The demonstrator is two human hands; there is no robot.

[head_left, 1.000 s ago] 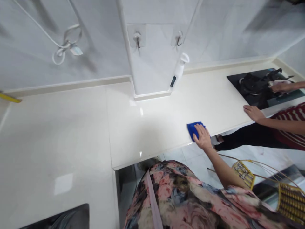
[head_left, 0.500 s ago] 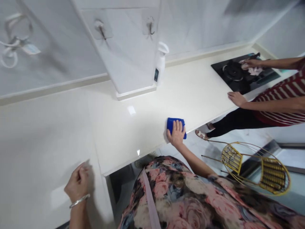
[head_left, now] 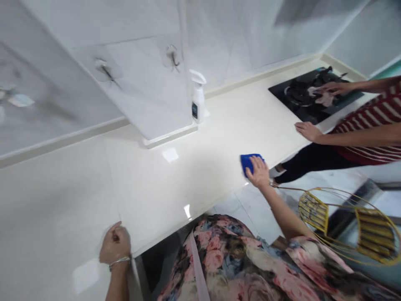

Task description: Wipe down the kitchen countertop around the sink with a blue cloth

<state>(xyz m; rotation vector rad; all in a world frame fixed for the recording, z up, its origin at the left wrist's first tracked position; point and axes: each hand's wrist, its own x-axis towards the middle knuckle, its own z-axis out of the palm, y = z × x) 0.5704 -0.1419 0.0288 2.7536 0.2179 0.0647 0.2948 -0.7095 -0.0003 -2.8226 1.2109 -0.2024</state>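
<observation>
My right hand presses a folded blue cloth onto the white countertop, close to its front edge. The fingers lie over the cloth and the thumb is at its near side; part of the cloth is hidden under them. My left hand, with a silver bangle at the wrist, is curled closed over the counter at the lower left. Nothing shows in its fingers.
A white spray bottle stands beside the jutting wall pillar, which carries hooks. At the right a co-worker's hand wipes a black gas stove with a pale cloth. A yellow woven chair stands on the floor.
My right hand and the blue cloth have slid right along the counter. My left hand has shifted slightly rightward in view, still closed. The camera view has turned somewhat.
</observation>
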